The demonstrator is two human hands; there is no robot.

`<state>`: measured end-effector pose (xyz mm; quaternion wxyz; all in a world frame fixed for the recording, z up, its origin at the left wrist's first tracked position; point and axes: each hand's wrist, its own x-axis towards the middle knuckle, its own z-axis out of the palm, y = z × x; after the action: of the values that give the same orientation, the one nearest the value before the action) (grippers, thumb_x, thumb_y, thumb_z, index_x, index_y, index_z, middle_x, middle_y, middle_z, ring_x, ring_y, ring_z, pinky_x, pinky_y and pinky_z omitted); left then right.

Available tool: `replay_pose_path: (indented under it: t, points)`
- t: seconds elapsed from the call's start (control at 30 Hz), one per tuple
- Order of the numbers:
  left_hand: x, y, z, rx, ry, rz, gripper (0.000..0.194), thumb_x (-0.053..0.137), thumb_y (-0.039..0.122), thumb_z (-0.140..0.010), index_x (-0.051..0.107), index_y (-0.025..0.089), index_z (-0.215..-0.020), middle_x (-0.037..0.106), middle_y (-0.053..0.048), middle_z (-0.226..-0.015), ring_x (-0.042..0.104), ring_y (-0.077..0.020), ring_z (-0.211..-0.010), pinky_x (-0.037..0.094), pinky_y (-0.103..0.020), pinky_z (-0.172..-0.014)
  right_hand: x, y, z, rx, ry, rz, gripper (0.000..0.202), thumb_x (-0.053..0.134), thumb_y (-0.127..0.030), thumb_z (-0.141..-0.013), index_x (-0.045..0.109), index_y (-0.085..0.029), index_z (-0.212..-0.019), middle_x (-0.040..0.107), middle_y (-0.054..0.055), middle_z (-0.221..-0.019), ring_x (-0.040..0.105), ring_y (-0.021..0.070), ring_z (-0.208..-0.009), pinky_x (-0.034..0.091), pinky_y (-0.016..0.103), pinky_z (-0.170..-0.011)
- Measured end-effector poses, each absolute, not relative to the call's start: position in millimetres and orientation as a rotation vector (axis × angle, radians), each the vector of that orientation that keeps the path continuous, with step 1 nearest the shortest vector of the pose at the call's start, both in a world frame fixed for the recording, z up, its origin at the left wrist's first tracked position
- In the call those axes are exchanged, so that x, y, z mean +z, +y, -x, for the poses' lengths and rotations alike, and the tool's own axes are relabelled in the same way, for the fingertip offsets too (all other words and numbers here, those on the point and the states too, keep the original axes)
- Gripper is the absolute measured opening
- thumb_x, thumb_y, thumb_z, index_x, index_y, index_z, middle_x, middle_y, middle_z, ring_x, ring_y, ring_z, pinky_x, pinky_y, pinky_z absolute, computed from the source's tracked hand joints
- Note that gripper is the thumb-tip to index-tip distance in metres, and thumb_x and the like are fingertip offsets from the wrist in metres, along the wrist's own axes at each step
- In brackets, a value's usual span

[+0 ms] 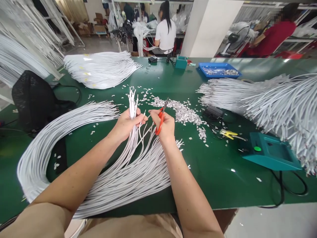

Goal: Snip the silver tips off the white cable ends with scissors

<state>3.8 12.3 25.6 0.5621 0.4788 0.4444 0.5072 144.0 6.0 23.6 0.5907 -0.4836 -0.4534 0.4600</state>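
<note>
My left hand (130, 124) is closed around a bunch of white cables (133, 107), whose ends stick up above the fingers. In my right hand (165, 125) are orange-handled scissors (160, 123), their blades pointing up and away. The right fingertips pinch near the end of a single cable, close to the left thumb. Below both hands, a large fan of white cables (133, 178) curves over the table and round to the left, its other ends (104, 110) lying left of my left hand. Beyond the right hand lies a heap of small silvery-white pieces (184, 112).
The green table (208, 178) bears a cable bundle (99, 69) at back left, a blue tray (219, 70), more cables (284, 102) at right, a teal device (272, 150), yellow-handled pliers (229, 134) and a black bag (32, 99). Several people sit beyond the table.
</note>
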Motion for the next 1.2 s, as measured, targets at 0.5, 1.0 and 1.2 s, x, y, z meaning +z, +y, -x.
replay_pose_path:
  t: [0.5, 1.0, 1.2]
  points:
    - [26.9, 12.7, 8.1, 0.823, 1.224, -1.429, 0.05, 0.079, 0.042, -0.069, 0.068, 0.021, -0.114, 0.067, -0.003, -0.095, 0.06, -0.0194, -0.087, 0.045, -0.04, -0.09, 22.2, 15.7, -173.1, 0.719, -0.978, 1.236, 0.024, 0.063, -0.04, -0.077, 0.071, -0.018, -0.083, 0.07, 0.004, -0.083, 0.06, 0.0165, -0.076, 0.048, 0.031, -0.075]
    - [28.3, 6.0, -8.1, 0.967, 0.981, -1.139, 0.032, 0.076, 0.031, -0.074, 0.049, 0.018, -0.083, 0.062, 0.001, -0.08, 0.065, -0.0154, -0.081, 0.043, -0.025, -0.065, 31.3, 8.0, -162.4, 1.314, -1.05, 1.009, 0.028, 0.076, -0.045, -0.068, 0.066, -0.02, -0.06, 0.055, -0.003, -0.056, 0.047, 0.01, -0.054, 0.042, 0.028, -0.06]
    - [32.2, 6.5, -8.9, 1.027, 0.946, -1.126, 0.03, 0.075, 0.023, -0.074, 0.052, 0.019, -0.093, 0.058, 0.002, -0.079, 0.059, -0.0106, -0.073, 0.039, -0.02, -0.056, 26.5, 11.3, -161.9, 1.3, -1.046, 0.993, 0.031, 0.074, -0.042, -0.07, 0.06, -0.02, -0.053, 0.046, -0.004, -0.055, 0.045, 0.0102, -0.057, 0.038, 0.026, -0.06]
